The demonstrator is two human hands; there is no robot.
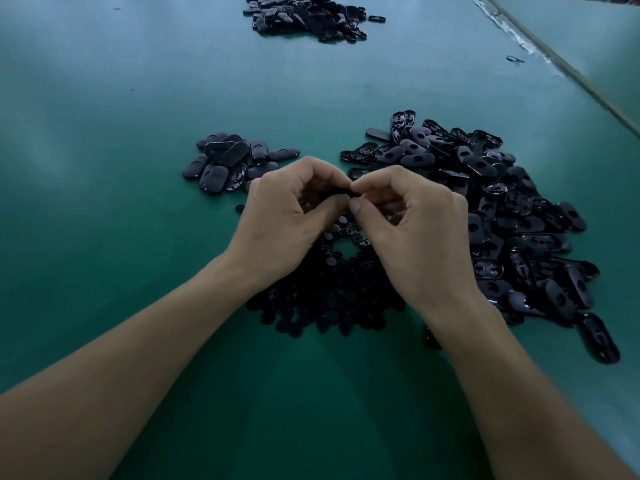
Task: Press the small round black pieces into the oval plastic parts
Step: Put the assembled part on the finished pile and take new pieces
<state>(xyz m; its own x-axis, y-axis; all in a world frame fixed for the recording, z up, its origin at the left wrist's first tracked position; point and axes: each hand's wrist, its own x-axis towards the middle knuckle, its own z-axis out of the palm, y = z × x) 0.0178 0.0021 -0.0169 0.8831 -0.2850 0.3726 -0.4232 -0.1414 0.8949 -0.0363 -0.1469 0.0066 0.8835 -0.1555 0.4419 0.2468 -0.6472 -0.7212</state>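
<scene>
One dark oval part (334, 194) is gripped in the curled left hand (287, 216) and pinched at its end by the right hand (415, 230), above the heap of round pieces (322, 296) on the tabletop (138, 133). Possibly a round piece is pressed there, but the spot is hidden.

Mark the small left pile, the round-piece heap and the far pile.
small left pile (225, 161): head view, a middle oval's top.
round-piece heap (322, 299): head view, heap's centre.
far pile (308, 15): head view, pile's middle.

Left hand (287, 220), right hand (419, 233); three oval-part heaps (491, 188); one round-piece heap (329, 299).
</scene>
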